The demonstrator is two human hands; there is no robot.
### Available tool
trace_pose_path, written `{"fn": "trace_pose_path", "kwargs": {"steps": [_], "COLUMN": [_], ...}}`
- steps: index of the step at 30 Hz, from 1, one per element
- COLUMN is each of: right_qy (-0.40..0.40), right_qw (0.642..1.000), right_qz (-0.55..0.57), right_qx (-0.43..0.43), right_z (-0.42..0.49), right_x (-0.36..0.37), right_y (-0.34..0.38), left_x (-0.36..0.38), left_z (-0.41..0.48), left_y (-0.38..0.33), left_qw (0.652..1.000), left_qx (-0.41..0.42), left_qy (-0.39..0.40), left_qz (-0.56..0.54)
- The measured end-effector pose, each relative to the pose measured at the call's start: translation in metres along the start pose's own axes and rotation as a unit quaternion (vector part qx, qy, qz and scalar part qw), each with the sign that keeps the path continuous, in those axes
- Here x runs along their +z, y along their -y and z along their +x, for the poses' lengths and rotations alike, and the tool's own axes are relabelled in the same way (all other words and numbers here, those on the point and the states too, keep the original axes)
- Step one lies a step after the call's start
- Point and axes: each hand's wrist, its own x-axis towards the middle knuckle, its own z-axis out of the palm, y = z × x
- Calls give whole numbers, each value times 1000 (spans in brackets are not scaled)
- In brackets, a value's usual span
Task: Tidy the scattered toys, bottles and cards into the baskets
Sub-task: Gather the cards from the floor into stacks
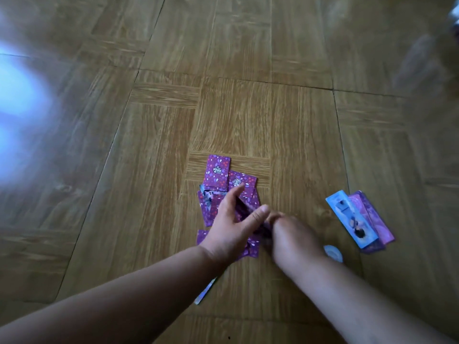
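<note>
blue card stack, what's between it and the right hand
Head view: bare floor between right hand and blue card stack; white disc just nearer.

Left hand point(231, 219) pinching, right hand point(293, 234) curled

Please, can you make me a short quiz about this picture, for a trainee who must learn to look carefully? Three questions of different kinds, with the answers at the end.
1. True or false: the left hand reaches into the small pile on the right side.
2. Which colour has the top card of that small pile? A) blue B) green C) yellow
3. Fill in: the white disc lies on the floor beside the ___ forearm.

Key
1. False: it is at the purple cards in the middle.
2. A
3. right
</note>
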Motion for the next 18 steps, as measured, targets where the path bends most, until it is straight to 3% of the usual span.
{"fn": "trace_pose_path", "kwargs": {"steps": [2,8,13,18], "right_qy": [15,-53,-67,-26], "right_qw": [1000,995,988,996], "right_qz": [-5,62,124,68], "right_qx": [7,49,64,51], "right_z": [-1,-9,-21,-24], "right_x": [18,30,29,29], "right_y": [-4,-26,-40,-41], "left_x": [8,18,18,32], "left_z": [4,6,22,10], "left_y": [2,-2,9,2], "left_qw": [998,998,998,988], "left_qx": [-31,-41,-10,20], "left_qy": [0,20,-39,55], "left_qz": [55,-42,58,146]}}
